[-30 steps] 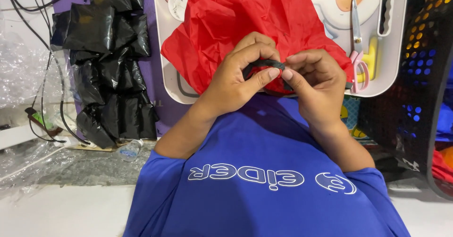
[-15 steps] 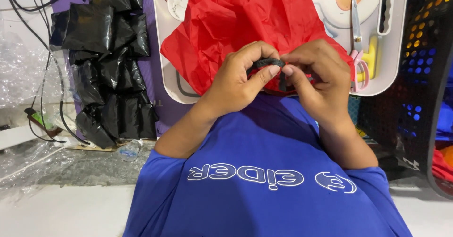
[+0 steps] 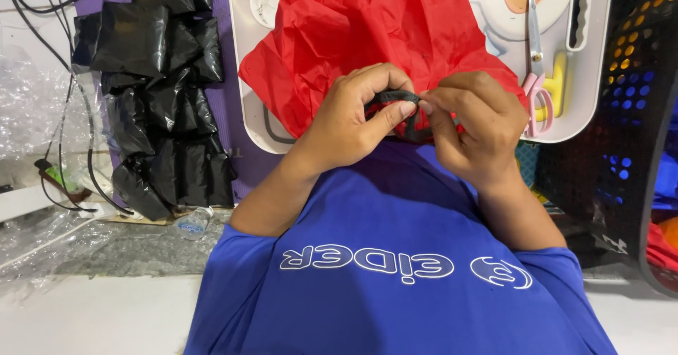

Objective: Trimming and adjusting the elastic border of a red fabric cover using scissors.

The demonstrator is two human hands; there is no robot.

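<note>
My left hand (image 3: pixel 353 118) and my right hand (image 3: pixel 470 125) meet in front of my chest, both pinching a short black strap (image 3: pixel 394 98) that arches between the fingertips. The strap belongs to a crumpled red fabric piece (image 3: pixel 367 33) that lies over a white tray (image 3: pixel 244 108) just beyond my hands. My blue shirt (image 3: pixel 395 277) with white lettering fills the lower part of the view, under both forearms.
Pink-handled scissors (image 3: pixel 535 65) and a yellow tool (image 3: pixel 558 79) lie on the tray's right side. A pile of black plastic pouches (image 3: pixel 159 93) sits at the left, with cables (image 3: pixel 63 136) and clear plastic wrap (image 3: pixel 42 101). A dark mesh basket (image 3: pixel 628 115) stands at the right.
My hands have drawn closer together on the strap, fingers shifting slightly; the red fabric and tray have stayed in place.
</note>
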